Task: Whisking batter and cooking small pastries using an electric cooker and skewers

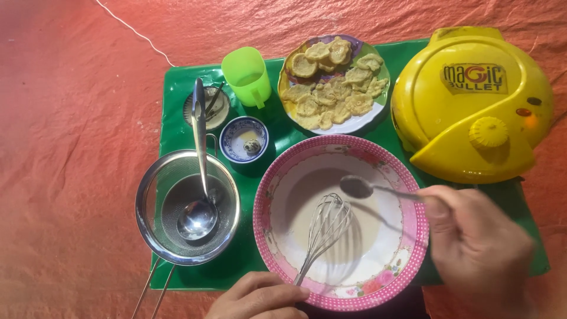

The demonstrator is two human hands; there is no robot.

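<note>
A pink-rimmed bowl [413, 236] with pale batter sits in front of me. A wire whisk [326, 227] rests inside it, handle toward the near rim. My left hand [260, 296] lies at the bowl's near edge, fingers curled by the whisk handle; whether it grips the handle I cannot tell. My right hand [478, 242] holds a small metal spoon [358, 186] over the bowl's far side, its bowl end above the batter.
A metal sieve [147, 224] with a ladle [198, 212] in it stands at left. Behind are a small blue bowl [231, 142], a green cup [248, 75], a plate [378, 109] of fried pieces, and a shut yellow round appliance [472, 106], all on a green mat [177, 118].
</note>
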